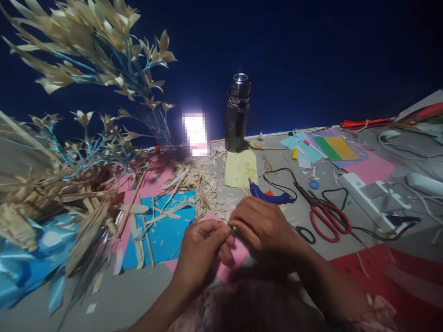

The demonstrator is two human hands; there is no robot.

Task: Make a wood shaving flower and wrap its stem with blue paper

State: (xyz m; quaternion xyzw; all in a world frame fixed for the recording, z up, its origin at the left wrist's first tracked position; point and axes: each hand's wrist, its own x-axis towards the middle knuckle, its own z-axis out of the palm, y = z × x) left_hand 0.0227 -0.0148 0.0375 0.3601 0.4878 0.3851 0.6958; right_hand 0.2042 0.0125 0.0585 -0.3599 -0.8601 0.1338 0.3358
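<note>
My left hand (204, 246) and my right hand (265, 226) meet at the fingertips low in the middle of the view. Both are closed in a pinch. Something small and pale shows between them, mostly hidden by the fingers, and I cannot make out its kind. Beneath the hands lies pink paper (238, 258). Just beyond my right hand is a blue glue gun (272, 195) with an orange trigger. Red-handled scissors (330, 220) rest to its right. Dry husk shavings (207, 189) are heaped beyond my left hand.
A steel flask (237, 115) stands at the back beside a bright light (195, 133). Yellow paper (241, 168) lies before it. Dried husk flowers (97, 50) and a blue sheet (169, 230) fill the left. A power strip (368, 203) with cables lies right, above red material (391, 276).
</note>
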